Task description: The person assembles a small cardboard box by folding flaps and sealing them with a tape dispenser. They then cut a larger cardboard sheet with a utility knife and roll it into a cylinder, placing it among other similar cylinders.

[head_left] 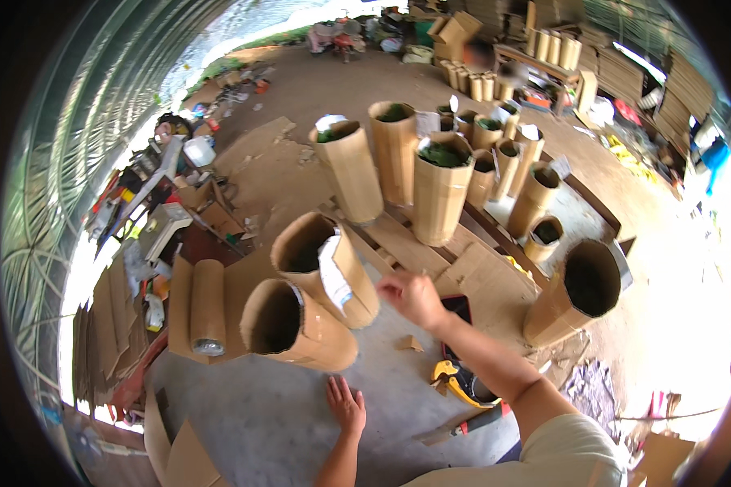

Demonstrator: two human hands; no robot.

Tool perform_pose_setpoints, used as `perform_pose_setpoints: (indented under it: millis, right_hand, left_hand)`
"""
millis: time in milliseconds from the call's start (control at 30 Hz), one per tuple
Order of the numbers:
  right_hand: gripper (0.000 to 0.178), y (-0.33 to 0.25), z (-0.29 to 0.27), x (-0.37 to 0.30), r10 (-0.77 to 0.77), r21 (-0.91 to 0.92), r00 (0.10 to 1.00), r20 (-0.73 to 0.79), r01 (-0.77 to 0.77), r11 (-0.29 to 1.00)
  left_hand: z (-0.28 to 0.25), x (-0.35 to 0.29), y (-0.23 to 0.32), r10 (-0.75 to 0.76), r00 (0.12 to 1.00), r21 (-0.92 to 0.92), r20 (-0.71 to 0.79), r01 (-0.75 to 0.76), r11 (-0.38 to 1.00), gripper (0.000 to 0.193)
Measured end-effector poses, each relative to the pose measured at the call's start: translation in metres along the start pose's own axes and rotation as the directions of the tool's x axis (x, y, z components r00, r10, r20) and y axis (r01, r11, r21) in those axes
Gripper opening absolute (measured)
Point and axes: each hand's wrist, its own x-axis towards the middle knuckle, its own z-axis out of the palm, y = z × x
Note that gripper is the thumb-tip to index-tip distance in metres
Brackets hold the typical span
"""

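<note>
My left hand [347,404] lies with its fingers stretched out on the grey tabletop [276,414], just below the nearest cardboard tube [321,333]. That tube is open at the top and dark inside. Behind it stands a second cardboard tube [357,280] with a white paper sheet [334,274] on its side. My right hand [413,297] is raised just right of this second tube, its fingers curled in. Whether anything small is between those fingers is hidden. Under my right forearm lie a yellow and black tape dispenser [455,378] and a red-handled blade [483,419].
More tubes with green leaves inside, such as one tall tube [443,195], stand beyond the table. Another wide tube [573,292] leans at the right. A rolled cardboard sheet [209,304] lies at the left. A black flat object [457,307] is partly behind my right arm.
</note>
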Motion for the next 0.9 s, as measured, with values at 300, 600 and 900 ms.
perform_pose_setpoints:
  millis: [300, 600, 900]
  right_hand:
    - [0.047, 0.019, -0.082, 0.09, -0.322, -0.731, 0.832, -0.452, -0.138, 0.669]
    - [0.008, 0.015, -0.076, 0.091, -0.421, -0.738, 0.884, -0.201, 0.146, 0.659]
    - [0.023, -0.132, -0.097, 0.023, -0.443, -0.455, 0.896, 0.021, 0.403, 0.794]
  left_hand:
    - [-0.023, -0.034, 0.002, 0.085, 0.983, -0.114, 0.161, -0.067, 0.991, 0.068]
    - [-0.026, -0.037, -0.018, 0.004, 0.991, -0.343, 0.13, 0.041, 0.939, 0.071]
    - [-0.115, 0.024, 0.042, -0.298, 0.954, -0.711, -0.015, 0.2, 0.675, 0.086]
